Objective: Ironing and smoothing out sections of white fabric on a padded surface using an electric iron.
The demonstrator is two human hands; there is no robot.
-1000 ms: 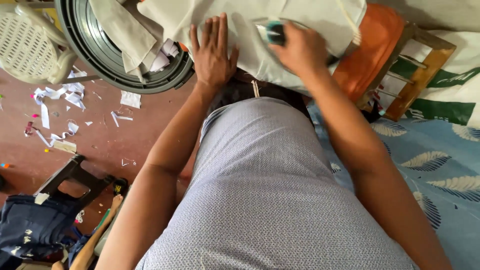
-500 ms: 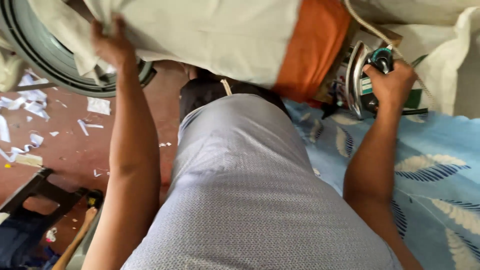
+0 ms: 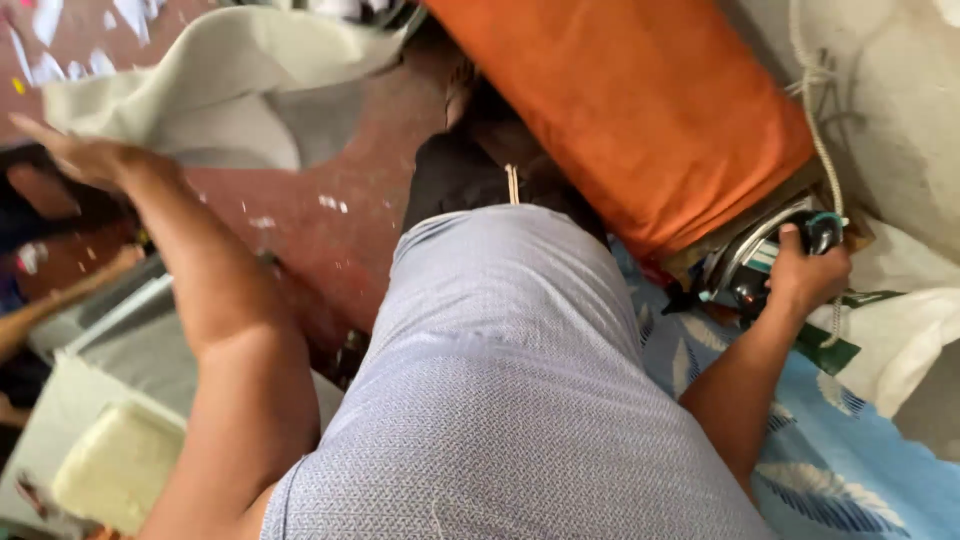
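Nearest the camera is the person's own body in a pale grey patterned shirt [image 3: 500,400], filling the lower middle of the view. Both bare arms reach out from it, one to each side.

The right hand [image 3: 805,275] is closed around the dark handle of an iron [image 3: 760,265], fingers wrapped over the top. The iron stands tipped up on its end, its shiny metal sole turned toward the orange pad. A pale cord [image 3: 815,110] runs up from the iron's handle across the off-white cloth behind it. Under this arm lies a blue sheet with a leaf pattern [image 3: 860,460], and a white bag [image 3: 910,340] sits just beside the iron.

The left hand [image 3: 85,155] is out to the far side, fingers spread fairly wide, touching the lower edge of a cream cloth [image 3: 210,85]. It is blurred, so I cannot tell whether it truly grips the cloth or only rests against it. Below the left arm is a pale yellow block [image 3: 120,465] on a grey surface.

Farther off, the orange pad [image 3: 640,110] slants across the upper middle. Beyond it, the reddish floor [image 3: 330,190] shows, dotted with white paper scraps [image 3: 130,15].
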